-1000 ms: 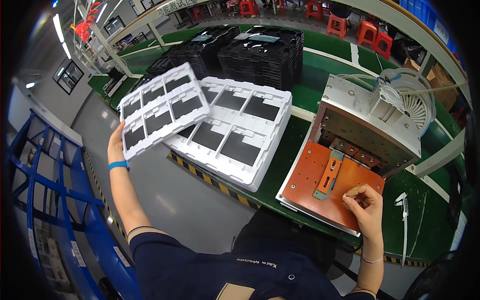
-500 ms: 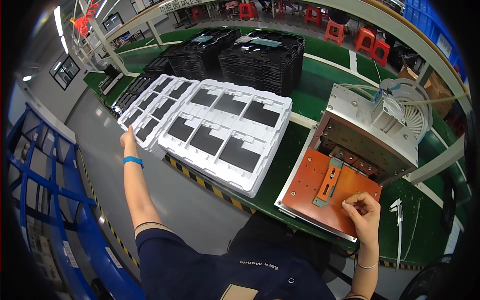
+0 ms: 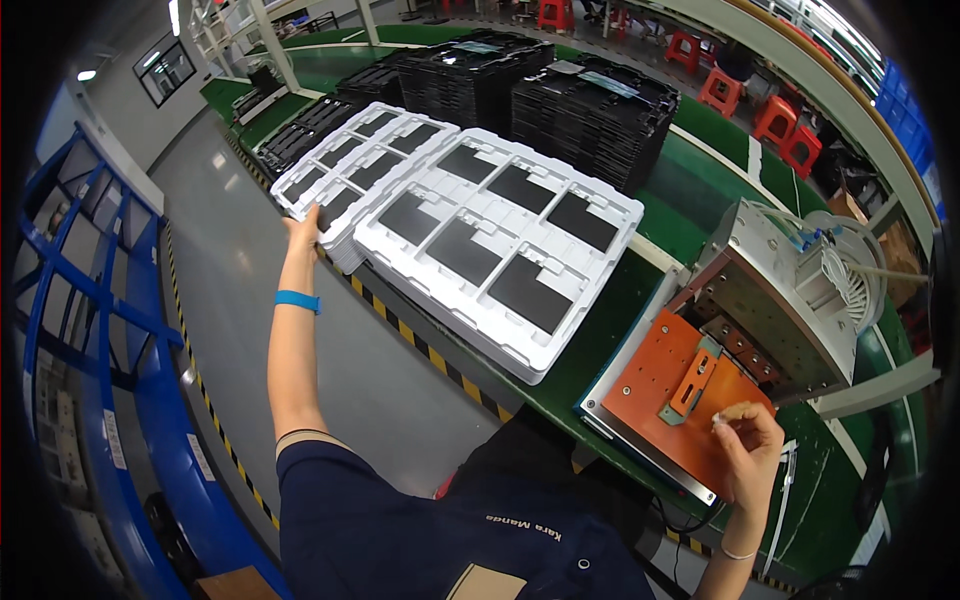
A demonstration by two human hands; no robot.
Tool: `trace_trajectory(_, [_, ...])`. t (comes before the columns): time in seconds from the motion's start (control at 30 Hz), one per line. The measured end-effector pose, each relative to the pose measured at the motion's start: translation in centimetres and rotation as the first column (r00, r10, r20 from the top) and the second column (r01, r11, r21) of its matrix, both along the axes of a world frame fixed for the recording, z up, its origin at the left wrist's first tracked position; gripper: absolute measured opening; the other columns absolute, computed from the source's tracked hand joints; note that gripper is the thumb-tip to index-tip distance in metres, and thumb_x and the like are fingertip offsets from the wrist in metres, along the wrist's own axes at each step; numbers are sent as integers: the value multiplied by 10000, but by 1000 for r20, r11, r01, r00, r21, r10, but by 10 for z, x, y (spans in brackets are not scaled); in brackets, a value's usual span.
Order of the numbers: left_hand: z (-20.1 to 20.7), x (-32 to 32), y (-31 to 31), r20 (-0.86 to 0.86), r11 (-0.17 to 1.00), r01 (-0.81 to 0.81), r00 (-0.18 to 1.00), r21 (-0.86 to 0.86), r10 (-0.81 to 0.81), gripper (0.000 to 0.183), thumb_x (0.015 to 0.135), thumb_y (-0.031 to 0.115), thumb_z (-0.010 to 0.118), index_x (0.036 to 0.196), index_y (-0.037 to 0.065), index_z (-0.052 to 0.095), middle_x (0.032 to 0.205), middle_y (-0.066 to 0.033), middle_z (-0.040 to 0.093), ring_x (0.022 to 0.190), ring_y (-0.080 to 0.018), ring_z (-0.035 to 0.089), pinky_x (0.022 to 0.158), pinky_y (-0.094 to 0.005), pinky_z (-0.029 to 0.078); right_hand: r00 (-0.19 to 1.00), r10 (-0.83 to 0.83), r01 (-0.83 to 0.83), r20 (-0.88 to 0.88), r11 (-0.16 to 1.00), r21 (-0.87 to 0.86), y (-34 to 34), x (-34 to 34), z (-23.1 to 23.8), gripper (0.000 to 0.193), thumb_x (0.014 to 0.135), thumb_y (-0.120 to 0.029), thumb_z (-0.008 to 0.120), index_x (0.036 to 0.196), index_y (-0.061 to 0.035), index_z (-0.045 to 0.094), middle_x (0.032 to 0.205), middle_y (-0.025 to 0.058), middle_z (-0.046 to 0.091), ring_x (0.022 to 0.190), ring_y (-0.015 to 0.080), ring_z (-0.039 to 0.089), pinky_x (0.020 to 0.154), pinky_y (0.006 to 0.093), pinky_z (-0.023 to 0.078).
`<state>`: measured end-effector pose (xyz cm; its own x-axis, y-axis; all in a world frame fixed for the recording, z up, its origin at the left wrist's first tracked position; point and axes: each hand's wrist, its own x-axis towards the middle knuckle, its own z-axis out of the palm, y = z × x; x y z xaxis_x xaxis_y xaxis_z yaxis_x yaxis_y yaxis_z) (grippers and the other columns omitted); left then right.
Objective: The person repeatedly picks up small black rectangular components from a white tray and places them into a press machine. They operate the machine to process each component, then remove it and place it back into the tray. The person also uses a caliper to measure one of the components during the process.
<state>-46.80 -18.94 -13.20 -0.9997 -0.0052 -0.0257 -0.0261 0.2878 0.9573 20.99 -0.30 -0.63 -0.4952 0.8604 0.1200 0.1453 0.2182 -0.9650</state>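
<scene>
A grey floor point(image 3: 390, 440) runs along the near, striped edge of a green bench point(image 3: 605, 325); the landmark here is the big white tray stack point(image 3: 440, 288) on that bench.

Well to the left of the tray stack, across the floor, stands a blue rack point(image 3: 160, 410). Just left of the tray stack, a white tray point(image 3: 402, 180) with flat dark pieces in its pockets tops a neighbouring pile. The left hand point(image 3: 302, 230) touches this tray's near edge; the thumb shows at the rim, but I cannot tell whether the fingers clamp it or merely rest there. The step in hand looks like settling the tray on its pile; the next move seems to call for squaring its edges, then freeing the fingers without dragging it.

Behind the tray stack rise black trays point(image 3: 595, 130). To its right sits a metal press point(image 3: 770, 270) with an orange plate point(image 3: 648, 372). Over the plate's near right part is the right hand point(image 3: 752, 448), thumb and forefinger pinched together on a small pale piece point(image 3: 718, 418), too small to identify. Farthest right of the tray stack, a caliper point(image 3: 785, 500) lies beyond that hand.

In the frame from one second ago, the tray is lifted and tilted, overlapping the tray stack's left end; now it lies flat. The right hand keeps its pinch, and the view has turned leftward.
</scene>
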Motion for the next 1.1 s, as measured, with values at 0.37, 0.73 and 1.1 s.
trace_trajectory(0.37, [37, 54, 30, -568, 731, -355, 821, -582, -53, 695, 895, 472, 573, 1473, 160, 345, 1496, -265, 263, 1368, -448, 261, 1109, -522, 246, 887, 272, -408, 374, 840, 357, 11, -94, 44, 205, 755, -52, 755, 947, -6, 697, 837, 86, 686, 690, 143, 650, 565, 244, 490])
trace_trajectory(0.73, [-19, 30, -3, -276, 954, 54, 951, -294, -138, 673, 933, 296, 524, 1505, 79, 243, 1476, -369, 209, 1377, -478, 257, 1130, -464, 248, 798, 452, -583, 399, 746, 322, 7, -139, 32, 215, 762, -42, 737, 970, -17, 687, 841, 86, 677, 745, 191, 651, 621, 277, 511])
trace_trajectory(1.1, [120, 134, 147, -632, 589, 432, 54, -683, -773, 177, 828, 168, 683, 961, 51, 694, 945, -121, 674, 987, -305, 587, 863, -396, 471, 777, -207, -369, 594, 615, 697, 106, -249, -16, 303, 829, -257, 692, 1014, -18, 686, 1023, 164, 641, 1005, 330, 575, 855, 422, 491])
